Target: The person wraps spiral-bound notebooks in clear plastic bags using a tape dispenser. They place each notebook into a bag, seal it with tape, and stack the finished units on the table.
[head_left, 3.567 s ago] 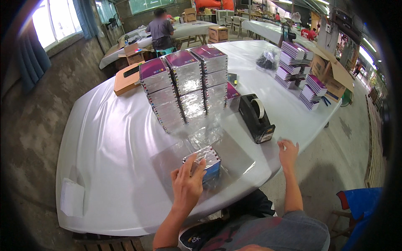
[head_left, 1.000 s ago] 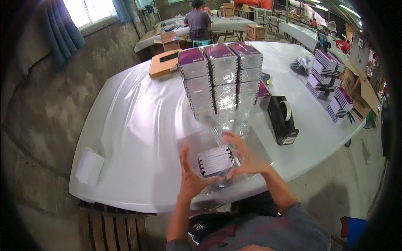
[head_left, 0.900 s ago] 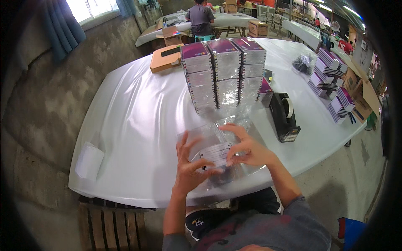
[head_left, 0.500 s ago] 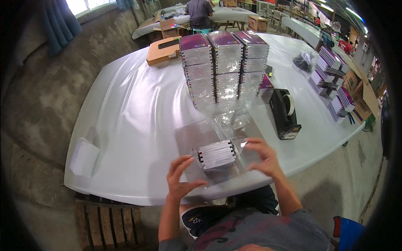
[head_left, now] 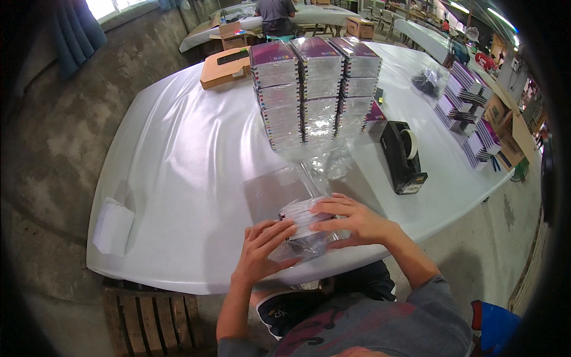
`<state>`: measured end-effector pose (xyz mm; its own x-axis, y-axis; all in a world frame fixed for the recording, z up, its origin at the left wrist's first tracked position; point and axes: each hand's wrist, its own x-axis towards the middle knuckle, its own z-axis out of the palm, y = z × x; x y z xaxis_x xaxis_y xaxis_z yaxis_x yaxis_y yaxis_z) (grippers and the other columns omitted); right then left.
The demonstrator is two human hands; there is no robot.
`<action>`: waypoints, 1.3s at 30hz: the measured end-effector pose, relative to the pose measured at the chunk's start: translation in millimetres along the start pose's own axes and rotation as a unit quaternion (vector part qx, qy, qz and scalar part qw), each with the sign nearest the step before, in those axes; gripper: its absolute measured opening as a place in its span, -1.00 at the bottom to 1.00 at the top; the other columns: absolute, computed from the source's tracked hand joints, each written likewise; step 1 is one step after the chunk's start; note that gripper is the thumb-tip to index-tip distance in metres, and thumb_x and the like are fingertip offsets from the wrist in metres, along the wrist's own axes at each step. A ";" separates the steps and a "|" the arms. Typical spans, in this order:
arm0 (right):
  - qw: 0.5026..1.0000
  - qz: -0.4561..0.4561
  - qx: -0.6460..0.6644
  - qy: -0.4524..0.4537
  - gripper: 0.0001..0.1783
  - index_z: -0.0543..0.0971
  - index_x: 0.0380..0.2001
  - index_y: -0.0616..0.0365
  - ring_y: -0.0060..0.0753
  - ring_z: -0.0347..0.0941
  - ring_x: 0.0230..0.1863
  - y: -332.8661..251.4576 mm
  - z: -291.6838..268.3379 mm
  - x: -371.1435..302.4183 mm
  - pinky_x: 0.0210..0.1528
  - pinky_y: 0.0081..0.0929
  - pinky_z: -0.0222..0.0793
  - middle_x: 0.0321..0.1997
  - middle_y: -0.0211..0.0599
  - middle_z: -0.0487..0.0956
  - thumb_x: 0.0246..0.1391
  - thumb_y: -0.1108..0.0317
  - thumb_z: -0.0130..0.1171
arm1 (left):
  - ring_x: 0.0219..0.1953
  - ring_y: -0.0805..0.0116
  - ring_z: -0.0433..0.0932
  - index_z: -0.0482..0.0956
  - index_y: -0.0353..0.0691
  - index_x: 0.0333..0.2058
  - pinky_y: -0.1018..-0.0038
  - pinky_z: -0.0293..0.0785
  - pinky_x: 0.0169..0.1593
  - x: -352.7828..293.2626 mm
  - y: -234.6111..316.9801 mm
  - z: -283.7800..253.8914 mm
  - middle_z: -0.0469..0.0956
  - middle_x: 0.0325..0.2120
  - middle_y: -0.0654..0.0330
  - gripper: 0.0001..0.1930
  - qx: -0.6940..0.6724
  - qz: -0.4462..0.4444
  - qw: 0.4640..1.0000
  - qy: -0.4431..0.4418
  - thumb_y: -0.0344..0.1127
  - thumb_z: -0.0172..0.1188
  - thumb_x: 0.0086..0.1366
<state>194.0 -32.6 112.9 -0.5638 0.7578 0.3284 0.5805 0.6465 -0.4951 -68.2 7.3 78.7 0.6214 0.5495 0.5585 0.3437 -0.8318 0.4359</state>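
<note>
A small stack of thin boxes in a clear plastic bag (head_left: 304, 221) lies at the near edge of the white table (head_left: 178, 178). My left hand (head_left: 262, 250) grips its near-left side, fingers curled over the plastic. Laid across its top and right side is my right hand (head_left: 351, 220), fingers spread. Loose clear plastic (head_left: 318, 163) trails from the bag toward the tall stacks.
Three tall stacks of wrapped purple-topped boxes (head_left: 312, 89) stand mid-table. A black tape dispenser (head_left: 404, 156) sits to the right, more box piles (head_left: 470, 113) far right, a cardboard box (head_left: 225, 64) far left. A person (head_left: 275, 13) sits at another table.
The bagged stack has come nearer to the table's front edge. Both hands have closed in on it, the right one now lying over its top.
</note>
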 end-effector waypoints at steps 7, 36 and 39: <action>0.991 -0.046 0.119 -0.025 -0.36 0.50 0.01 -0.15 -0.13 0.20 0.26 1.4 -15.7 5.1 0.28 -0.21 0.10 0.25 -0.27 0.29 -0.26 0.39 0.39 | -0.05 0.36 0.33 0.45 0.22 0.07 0.36 0.19 -0.03 33.6 12.0 -10.7 0.47 -0.03 0.54 -0.19 0.100 0.042 0.989 -0.104 -0.24 0.45 -0.32; 0.748 0.513 -0.148 0.394 -0.57 0.55 -0.16 0.22 -0.41 0.44 -0.31 85.2 -93.6 -154.9 -0.18 -0.42 0.33 -0.16 -0.21 0.56 0.03 0.10 0.21 | 0.37 0.17 -0.14 0.33 0.52 0.11 -0.01 -0.43 0.33 56.2 17.4 -31.7 0.15 0.26 0.44 -0.12 0.144 0.003 0.948 -0.284 -0.15 0.47 -0.30; 0.733 0.578 0.031 0.358 -0.50 0.55 -0.16 0.19 -0.39 0.42 -0.18 100.0 -93.5 -162.9 -0.07 -0.29 0.29 -0.16 -0.25 0.57 0.06 -0.04 0.15 | 0.39 0.10 -0.22 0.35 0.53 0.10 -0.06 -0.63 0.29 55.7 15.8 -31.5 0.12 0.28 0.48 -0.13 0.152 0.004 0.948 -0.280 -0.14 0.47 -0.31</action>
<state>398.9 -83.2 85.2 0.7491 0.6624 -0.0112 0.3871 -0.4514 -0.8040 -50.4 27.3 138.9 0.8718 0.4860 0.0609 0.4718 -0.8667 0.1622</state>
